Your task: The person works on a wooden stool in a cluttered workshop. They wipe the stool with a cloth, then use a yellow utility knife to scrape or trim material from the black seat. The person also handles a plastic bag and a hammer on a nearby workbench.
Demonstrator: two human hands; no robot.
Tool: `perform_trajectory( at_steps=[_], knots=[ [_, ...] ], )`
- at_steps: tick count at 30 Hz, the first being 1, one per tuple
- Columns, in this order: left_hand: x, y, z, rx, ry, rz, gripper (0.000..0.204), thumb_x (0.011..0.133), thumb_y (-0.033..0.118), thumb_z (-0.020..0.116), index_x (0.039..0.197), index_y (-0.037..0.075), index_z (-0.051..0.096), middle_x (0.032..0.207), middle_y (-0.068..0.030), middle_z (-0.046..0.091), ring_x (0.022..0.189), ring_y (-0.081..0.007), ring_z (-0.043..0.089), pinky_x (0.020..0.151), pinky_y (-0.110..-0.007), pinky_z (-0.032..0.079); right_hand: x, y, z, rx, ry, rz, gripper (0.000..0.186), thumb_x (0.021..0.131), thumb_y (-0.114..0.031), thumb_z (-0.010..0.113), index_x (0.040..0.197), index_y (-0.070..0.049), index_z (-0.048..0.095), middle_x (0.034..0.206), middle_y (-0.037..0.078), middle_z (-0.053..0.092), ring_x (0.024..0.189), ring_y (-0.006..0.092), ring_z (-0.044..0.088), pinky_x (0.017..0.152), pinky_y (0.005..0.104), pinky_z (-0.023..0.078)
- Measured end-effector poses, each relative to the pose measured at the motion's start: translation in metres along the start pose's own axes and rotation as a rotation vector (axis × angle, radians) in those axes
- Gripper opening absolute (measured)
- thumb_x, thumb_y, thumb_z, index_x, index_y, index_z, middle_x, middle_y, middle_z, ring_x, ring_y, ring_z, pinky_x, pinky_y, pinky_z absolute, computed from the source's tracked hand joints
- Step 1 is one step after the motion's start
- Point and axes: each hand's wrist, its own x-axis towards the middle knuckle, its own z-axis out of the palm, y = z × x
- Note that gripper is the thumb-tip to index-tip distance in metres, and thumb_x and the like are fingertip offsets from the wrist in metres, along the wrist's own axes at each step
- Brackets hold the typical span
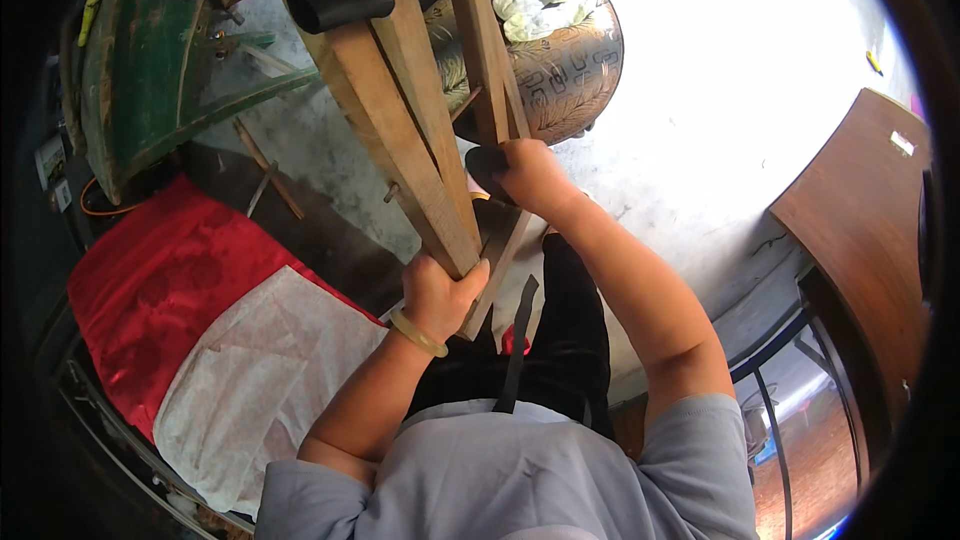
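Tilted in front of me is a wooden frame (385, 120) of long pale bars, with a peg sticking out of one side. Black sheet material (335, 2) is rolled over its upper part. My left hand (437, 292), with a pale bangle at the wrist, is wrapped around the frame's near lower end. Farther off, my right hand (535, 175) is closed beside the frame's right bars. A dark piece with a rounded edge (487, 166) shows at its fingers; its kind is unclear, and the fingertips are partly hidden.
Behind the frame stands a round patterned stool (575, 75) with a crumpled pale cloth (545, 5) on it. Green-painted wooden furniture (150, 70) stands far left, above red fabric (185, 280) and a whitish sheet (270, 380). Sticks (270, 170) lie on the floor. A brown table (860, 190) is right.
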Motion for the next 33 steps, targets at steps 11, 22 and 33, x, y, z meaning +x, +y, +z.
perform_trajectory(
  at_steps=[11, 22, 33],
  knots=[
    [-0.003, -0.001, 0.003, 0.038, 0.025, 0.037, 0.021, 0.075, 0.012, 0.068, 0.087, -0.004, 0.062, 0.08, -0.0111, 0.065, 0.073, -0.0213, 0.062, 0.069, -0.033, 0.048, -0.023, -0.02, 0.005, 0.055, -0.142, -0.074, 0.021, 0.068, -0.012, 0.067, 0.084, 0.001, 0.065, 0.084, 0.022, 0.065, 0.085, 0.0392, 0.062, 0.075, 0.0433, 0.05],
    [-0.003, 0.003, 0.005, -0.015, 0.036, 0.018, 0.02, 0.075, 0.011, 0.067, 0.089, -0.003, 0.062, 0.081, -0.0098, 0.065, 0.074, -0.0212, 0.061, 0.07, -0.033, 0.048, -0.123, 0.024, -0.03, -0.034, 0.301, -0.402, 0.028, 0.07, 0.003, 0.058, 0.097, -0.002, 0.063, 0.096, 0.014, 0.066, 0.088, 0.0299, 0.065, 0.073, 0.0377, 0.052],
    [-0.005, -0.01, 0.003, -0.078, -0.032, -0.039, 0.034, 0.07, 0.015, 0.071, 0.096, -0.001, 0.058, 0.087, -0.0174, 0.065, 0.081, -0.0345, 0.063, 0.071, -0.039, 0.05, -0.136, 0.012, -0.016, -0.067, 0.152, -0.723, 0.03, 0.067, 0.0, 0.057, 0.097, 0.001, 0.063, 0.104, 0.014, 0.066, 0.098, 0.0289, 0.064, 0.086, 0.0376, 0.052]
  ],
)
